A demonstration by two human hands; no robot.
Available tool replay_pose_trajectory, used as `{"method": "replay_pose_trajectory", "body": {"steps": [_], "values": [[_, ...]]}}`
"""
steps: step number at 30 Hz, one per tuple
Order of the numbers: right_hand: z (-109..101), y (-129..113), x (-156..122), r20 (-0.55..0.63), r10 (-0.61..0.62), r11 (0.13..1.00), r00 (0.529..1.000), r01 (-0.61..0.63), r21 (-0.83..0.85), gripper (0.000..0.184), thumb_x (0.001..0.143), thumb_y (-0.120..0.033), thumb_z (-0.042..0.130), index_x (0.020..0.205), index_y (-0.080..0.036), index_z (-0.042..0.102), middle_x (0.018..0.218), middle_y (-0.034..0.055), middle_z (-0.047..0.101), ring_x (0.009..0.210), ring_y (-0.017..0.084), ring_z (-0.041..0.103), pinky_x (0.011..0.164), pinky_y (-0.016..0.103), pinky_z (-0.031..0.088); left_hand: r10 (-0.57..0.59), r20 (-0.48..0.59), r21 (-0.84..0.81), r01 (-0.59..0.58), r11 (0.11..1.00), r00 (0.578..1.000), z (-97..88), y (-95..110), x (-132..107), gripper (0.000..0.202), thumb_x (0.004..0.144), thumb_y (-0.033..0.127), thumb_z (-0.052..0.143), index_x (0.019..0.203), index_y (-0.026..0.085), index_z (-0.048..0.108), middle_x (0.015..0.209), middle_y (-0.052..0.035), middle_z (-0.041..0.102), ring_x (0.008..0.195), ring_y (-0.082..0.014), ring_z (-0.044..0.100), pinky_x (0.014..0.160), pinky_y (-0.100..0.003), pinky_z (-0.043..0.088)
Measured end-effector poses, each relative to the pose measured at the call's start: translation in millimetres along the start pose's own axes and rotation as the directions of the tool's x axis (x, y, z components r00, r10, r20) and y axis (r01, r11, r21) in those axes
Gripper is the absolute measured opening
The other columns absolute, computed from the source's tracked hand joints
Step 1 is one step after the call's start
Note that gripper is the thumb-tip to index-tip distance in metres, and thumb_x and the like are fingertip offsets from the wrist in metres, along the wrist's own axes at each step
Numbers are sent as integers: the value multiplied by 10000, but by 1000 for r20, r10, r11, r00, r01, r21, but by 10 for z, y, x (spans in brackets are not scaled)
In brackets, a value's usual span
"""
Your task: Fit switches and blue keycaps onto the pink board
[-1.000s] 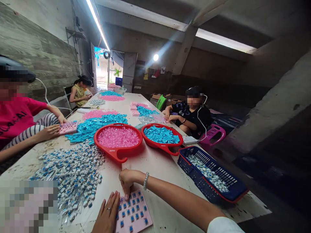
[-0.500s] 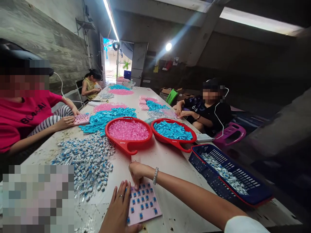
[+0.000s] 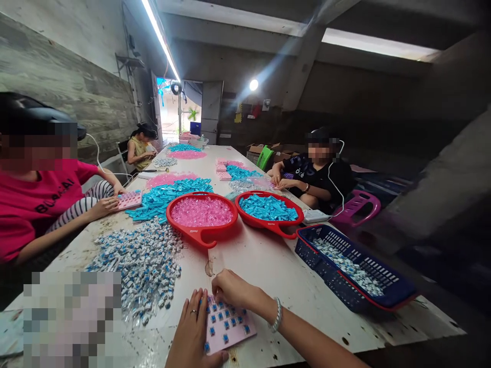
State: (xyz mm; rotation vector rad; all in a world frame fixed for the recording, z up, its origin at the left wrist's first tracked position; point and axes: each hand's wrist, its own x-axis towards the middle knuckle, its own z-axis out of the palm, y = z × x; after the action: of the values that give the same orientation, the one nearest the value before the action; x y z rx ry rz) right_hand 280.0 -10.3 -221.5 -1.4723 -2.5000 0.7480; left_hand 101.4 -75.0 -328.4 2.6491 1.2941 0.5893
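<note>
A pink tray (image 3: 230,327) studded with small blue-topped parts lies on the table's near edge. My left hand (image 3: 192,335) lies flat on the tray's left side, fingers stretched out, a ring on one finger. My right hand (image 3: 230,289) curls over the tray's far edge with fingertips pressed down onto the parts; whether it holds one is hidden. A bracelet sits on that wrist. A heap of loose blue-and-white parts (image 3: 140,260) spreads just left of the tray.
Two red basins hold pink pieces (image 3: 201,210) and teal pieces (image 3: 268,207). A blue basket (image 3: 387,296) with parts sits at the right edge. Three other people sit along the table; the one at left in a red shirt (image 3: 30,202) handles another pink tray (image 3: 129,199).
My right hand has drawn back toward me and to the right along the tray's far edge. The left hand stays flat on the tray. The camera view shifted slightly.
</note>
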Motion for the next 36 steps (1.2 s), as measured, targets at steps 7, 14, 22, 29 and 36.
{"method": "replay_pose_trajectory", "body": {"steps": [7, 14, 22, 29, 36], "values": [[-359, 72, -12, -414, 219, 800, 883, 80, 594, 61, 709, -148, 617, 692, -145, 676, 701, 40, 684, 678, 155, 614, 666, 257, 467, -28, -13, -39, 27, 999, 1000, -31, 15, 7, 1209, 616, 545, 702, 1450, 181, -93, 1479, -200, 229, 1331, -410, 260, 1028, -592, 312], [-788, 115, -51, -461, 216, 699, 861, 193, 689, 158, 655, -298, 678, 710, -151, 652, 872, 72, 688, 722, 165, 606, 661, 286, 474, -159, -32, -311, 141, 940, 987, -145, 15, 54, 922, 708, 545, 631, 1439, 167, 214, 1451, -166, 329, 1322, -352, 312, 1061, -534, 298], [40, 209, -283, -356, 362, 819, 862, -112, 562, 115, 708, -202, 574, 757, -145, 661, 750, 48, 670, 694, 174, 601, 633, 275, 437, -515, -32, -305, 482, 822, 857, -527, -108, 1079, 357, 797, 227, 543, 1141, 134, 565, 1059, -109, 614, 930, -218, 587, 814, -317, 452], [262, 236, -788, -519, 343, 834, 783, 1, 552, 148, 809, -266, 527, 788, -174, 640, 843, 67, 658, 798, 209, 603, 681, 301, 444, -490, -27, -290, 463, 838, 871, -442, -293, 1500, 234, 780, 106, 488, 925, 116, 671, 869, -112, 652, 834, -232, 605, 722, -309, 434], [137, 9, -914, -431, 524, 531, 734, 114, 840, 334, 738, -485, 663, 809, -159, 669, 843, 98, 676, 822, 239, 630, 757, 325, 487, -208, -97, -427, 148, 892, 973, -817, 82, 975, 182, 800, 221, 574, 968, 200, 641, 885, -34, 657, 822, -170, 605, 762, -280, 468]]}}
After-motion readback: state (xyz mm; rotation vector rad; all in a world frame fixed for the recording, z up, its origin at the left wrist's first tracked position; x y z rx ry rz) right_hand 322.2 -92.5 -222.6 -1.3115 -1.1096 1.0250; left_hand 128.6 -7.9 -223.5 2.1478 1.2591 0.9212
